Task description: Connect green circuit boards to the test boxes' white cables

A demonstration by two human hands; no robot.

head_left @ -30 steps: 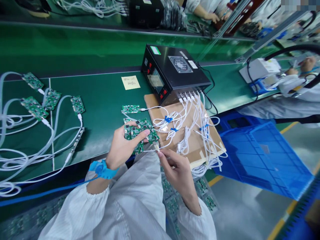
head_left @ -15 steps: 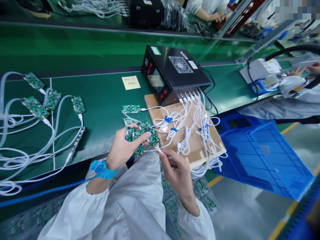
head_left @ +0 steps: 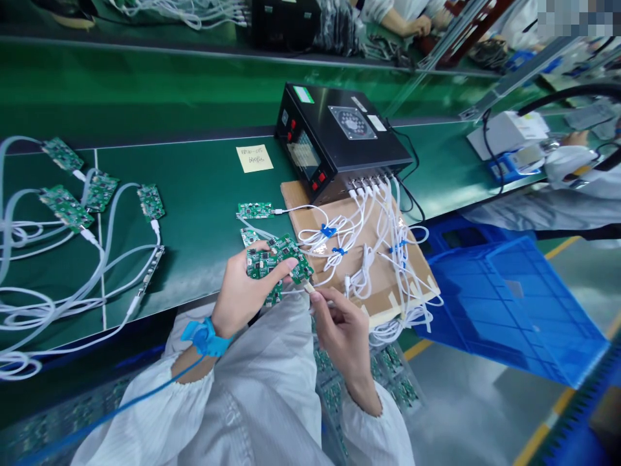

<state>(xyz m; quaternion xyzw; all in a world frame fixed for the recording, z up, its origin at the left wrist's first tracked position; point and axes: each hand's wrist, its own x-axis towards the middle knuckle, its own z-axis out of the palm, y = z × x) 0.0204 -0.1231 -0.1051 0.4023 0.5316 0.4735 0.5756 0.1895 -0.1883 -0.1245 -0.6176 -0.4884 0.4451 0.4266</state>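
Box [head_left: 344, 139]: on the bench [head_left: 194, 175]
Partition [head_left: 169, 84]: behind the box
Paper note [head_left: 255, 158]: on the bench, just left of the box
Cardboard [head_left: 295, 194]: before the box
Cables [head_left: 394, 223]: plugged into the box, lying across the cardboard
Held boards [head_left: 292, 251]: in the left hand [head_left: 247, 288], before the box
Right hand [head_left: 344, 330]: on a plug [head_left: 309, 287], before the box
Wired boards [head_left: 65, 208]: well left of the box
Crate [head_left: 514, 310]: right of the box

Counted at least two held boards [head_left: 285, 248], five boards at left [head_left: 66, 208], three blue ties [head_left: 328, 231], one yellow note [head_left: 255, 159], one fan-topped black box [head_left: 342, 152].
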